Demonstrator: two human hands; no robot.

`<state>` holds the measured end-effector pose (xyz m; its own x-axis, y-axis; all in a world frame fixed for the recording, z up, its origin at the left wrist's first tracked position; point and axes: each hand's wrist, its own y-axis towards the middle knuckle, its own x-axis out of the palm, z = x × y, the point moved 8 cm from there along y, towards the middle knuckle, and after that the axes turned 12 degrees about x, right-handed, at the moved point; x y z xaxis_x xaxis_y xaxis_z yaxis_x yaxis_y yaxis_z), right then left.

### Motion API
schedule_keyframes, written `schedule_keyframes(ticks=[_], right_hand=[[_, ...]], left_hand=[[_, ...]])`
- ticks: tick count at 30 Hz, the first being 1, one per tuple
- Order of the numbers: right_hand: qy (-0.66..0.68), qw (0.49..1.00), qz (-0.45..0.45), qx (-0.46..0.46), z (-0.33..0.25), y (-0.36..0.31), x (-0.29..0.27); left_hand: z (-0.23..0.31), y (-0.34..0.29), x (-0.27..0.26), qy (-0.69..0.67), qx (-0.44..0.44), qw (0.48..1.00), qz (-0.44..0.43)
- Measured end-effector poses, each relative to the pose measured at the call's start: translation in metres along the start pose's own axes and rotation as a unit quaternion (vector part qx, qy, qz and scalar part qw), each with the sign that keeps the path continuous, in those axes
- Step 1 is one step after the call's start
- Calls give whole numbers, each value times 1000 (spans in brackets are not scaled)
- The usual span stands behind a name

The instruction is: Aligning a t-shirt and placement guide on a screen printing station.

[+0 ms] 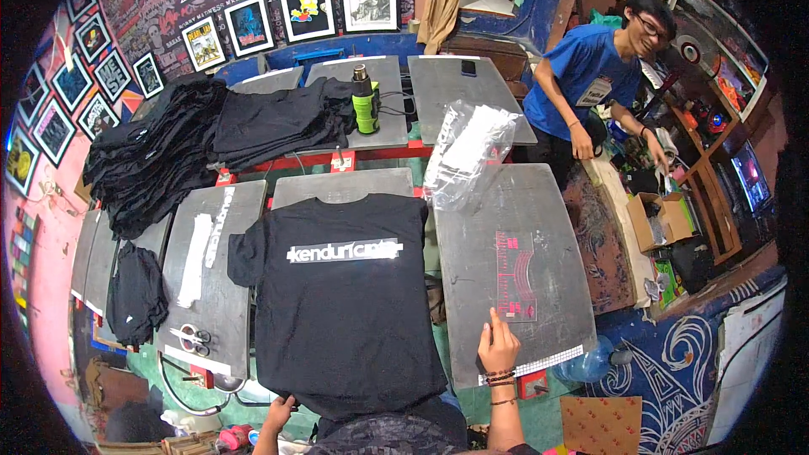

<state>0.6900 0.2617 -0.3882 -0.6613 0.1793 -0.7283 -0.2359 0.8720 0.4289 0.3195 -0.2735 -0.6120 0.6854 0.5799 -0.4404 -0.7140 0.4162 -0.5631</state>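
Observation:
A black T-shirt is spread over the middle platen, its neckline away from me. Across its chest lies a white lettering strip, with a shiny transparent piece over part of it. At the lower left, my left hand is closed on the shirt's hem. My right hand is over the right-hand grey platen, index finger stretched out and nothing gripped. Its fingertip is at the lower left edge of a transparent alignment ruler with pink markings; I cannot tell whether they touch.
Scissors and white strips lie on the left platen. Black shirts are piled far left, near a green heat gun. A plastic bag of white strips overlaps the right platen. Another person stands far right.

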Motion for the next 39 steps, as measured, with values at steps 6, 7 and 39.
schedule_keyframes(ticks=[6, 7, 39], right_hand=[[26, 996, -26, 78, -21, -2, -21], [10, 998, -22, 52, -31, -1, -25], [20, 996, 21, 89, -68, -19, -43]], left_hand=[[-16, 10, -7, 35, 15, 999, -31], [-8, 10, -11, 83, 33, 995, -35], [344, -63, 27, 356, 358, 854, 128]])
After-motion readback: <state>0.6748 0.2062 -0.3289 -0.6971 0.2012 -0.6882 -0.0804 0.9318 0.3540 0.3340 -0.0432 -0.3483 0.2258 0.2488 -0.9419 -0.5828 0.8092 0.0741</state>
